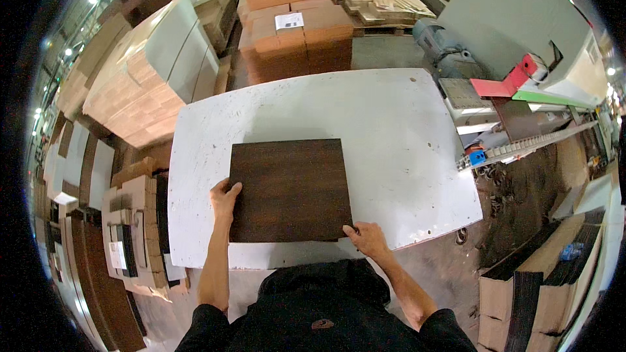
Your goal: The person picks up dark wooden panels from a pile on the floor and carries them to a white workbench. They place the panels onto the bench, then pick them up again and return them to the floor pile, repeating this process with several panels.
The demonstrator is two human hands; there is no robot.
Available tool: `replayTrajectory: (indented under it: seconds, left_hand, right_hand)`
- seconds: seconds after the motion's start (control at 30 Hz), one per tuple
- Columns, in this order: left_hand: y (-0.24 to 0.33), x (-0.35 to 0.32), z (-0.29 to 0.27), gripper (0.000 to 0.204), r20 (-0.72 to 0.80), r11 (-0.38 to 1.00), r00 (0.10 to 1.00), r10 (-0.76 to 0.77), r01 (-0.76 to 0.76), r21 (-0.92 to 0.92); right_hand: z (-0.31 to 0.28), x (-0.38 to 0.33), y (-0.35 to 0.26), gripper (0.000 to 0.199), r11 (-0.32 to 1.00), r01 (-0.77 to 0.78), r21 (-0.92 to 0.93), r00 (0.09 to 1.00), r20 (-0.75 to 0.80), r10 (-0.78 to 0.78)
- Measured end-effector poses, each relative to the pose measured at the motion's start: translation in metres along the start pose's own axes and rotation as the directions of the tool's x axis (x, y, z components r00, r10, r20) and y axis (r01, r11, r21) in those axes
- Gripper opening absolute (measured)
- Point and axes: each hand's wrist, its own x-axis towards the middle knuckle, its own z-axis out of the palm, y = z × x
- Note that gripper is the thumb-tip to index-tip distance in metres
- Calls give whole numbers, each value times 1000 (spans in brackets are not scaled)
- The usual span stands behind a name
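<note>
A dark brown wood-grain panel [289,189] lies flat on a white worktable [398,137], close to its near edge. My left hand [224,201] grips the panel's left edge, thumb on the top face and the other fingers partly hidden. At the near right corner my right hand [367,237] pinches the panel, thumb on top and fingers curled at the edge. The panel's underside is hidden, so I cannot tell whether it is one board or a thin stack.
Brown cartons [297,39] stand beyond the table. At left are stacked wood-grain and white boards [147,78] and a cardboard pile [137,221]. A machine with a red guard [508,81] adjoins the right side; black-edged board stacks [541,280] stand at lower right.
</note>
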Motion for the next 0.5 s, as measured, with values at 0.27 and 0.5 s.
replayTrajectory:
  seconds: [0.27,0.5]
  left_hand:
    - [-76,24,-23,58,-42,902,980,192,-159,402]
    - [-93,10,16,53,24,954,987,162,-162,252]
  right_hand:
    - [22,22,3,48,966,161,204,975,-186,-123]
    - [57,22,-3,72,981,191,26,967,-176,-183]
